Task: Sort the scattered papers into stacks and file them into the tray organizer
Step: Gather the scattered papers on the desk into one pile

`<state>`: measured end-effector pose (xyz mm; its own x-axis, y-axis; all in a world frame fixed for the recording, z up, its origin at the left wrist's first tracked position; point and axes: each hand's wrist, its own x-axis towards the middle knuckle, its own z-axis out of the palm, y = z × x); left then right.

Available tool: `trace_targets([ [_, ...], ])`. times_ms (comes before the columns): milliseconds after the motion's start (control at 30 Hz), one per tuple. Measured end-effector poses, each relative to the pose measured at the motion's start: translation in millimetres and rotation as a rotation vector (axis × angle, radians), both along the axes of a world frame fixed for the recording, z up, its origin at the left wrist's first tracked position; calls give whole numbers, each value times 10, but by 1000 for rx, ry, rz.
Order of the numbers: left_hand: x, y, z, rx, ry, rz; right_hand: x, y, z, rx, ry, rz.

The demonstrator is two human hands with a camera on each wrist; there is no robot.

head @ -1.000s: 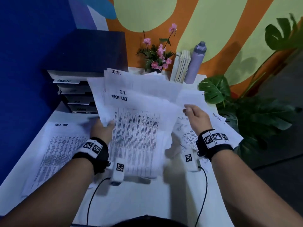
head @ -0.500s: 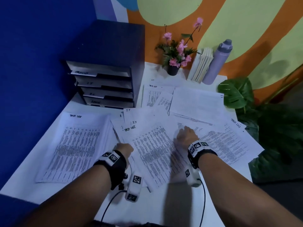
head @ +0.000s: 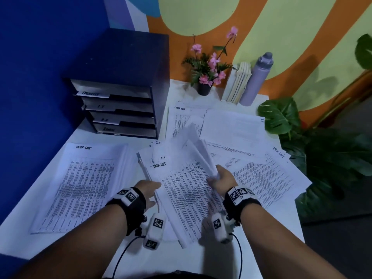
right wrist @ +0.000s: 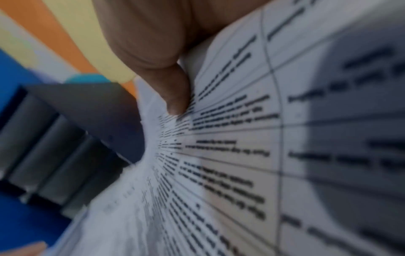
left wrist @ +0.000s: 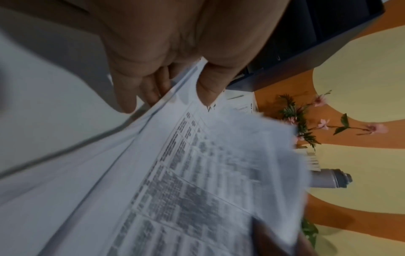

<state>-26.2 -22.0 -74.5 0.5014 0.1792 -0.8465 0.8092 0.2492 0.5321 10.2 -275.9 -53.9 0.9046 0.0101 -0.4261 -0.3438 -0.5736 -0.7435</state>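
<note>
While the left hand (head: 148,191) pinches the left edge of a fanned bundle of papers (head: 181,190) between thumb and fingers, the right hand (head: 222,181) clamps the bundle's right side, where a few sheets curl up and away from the desk (head: 84,250). The bundle sits near the middle of the desk, its near corner lying close to the near edge. Left of it, a squared stack headed "TASK LIST" (head: 80,186) lies flat, with a strip of bare desk between the two and more bare surface along the near edge. To the right and beyond, loose sheets (head: 261,178) overlap one another and reach the desk's right edge, some corners hanging past it beside the big-leaved plant (head: 281,117). The tray organizer (head: 120,109) stands at the far left against the blue wall, its four labelled slots facing the near side; a narrow gap of desk separates it from the stack and the bundle. At the far edge stand a flower pot (head: 204,88), some books (head: 239,85) and a lilac bottle (head: 255,79).

The tray labels are too small to read surely. Both wrist views are blurred; the left fingers (left wrist: 151,88) are partly hidden under the paper edge, and in the right wrist view only the thumb (right wrist: 173,93) shows, pressed onto the print.
</note>
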Motion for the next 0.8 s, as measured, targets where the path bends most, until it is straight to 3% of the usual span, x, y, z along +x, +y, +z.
trace_targets([
  [133, 46, -13, 151, -175, -167, -6, -77, -145, 426, 265, -132, -76],
  [233, 158, -107, 412, -227, -385, -19, -85, -227, 675, 371, -176, -85],
  [300, 254, -186, 607, -110, -532, 22, -98, -245, 811, 341, -227, -58],
  [433, 310, -355, 1155, 274, -695, -71, -125, -242, 937, 367, -336, -141],
  [600, 237, -337, 1111, 227, -872, -123, -269, -224, 887, 485, -392, -299],
  [800, 196, -364, 1122, 232, -951, -141, -262, -145, 1124, 504, -627, -248],
])
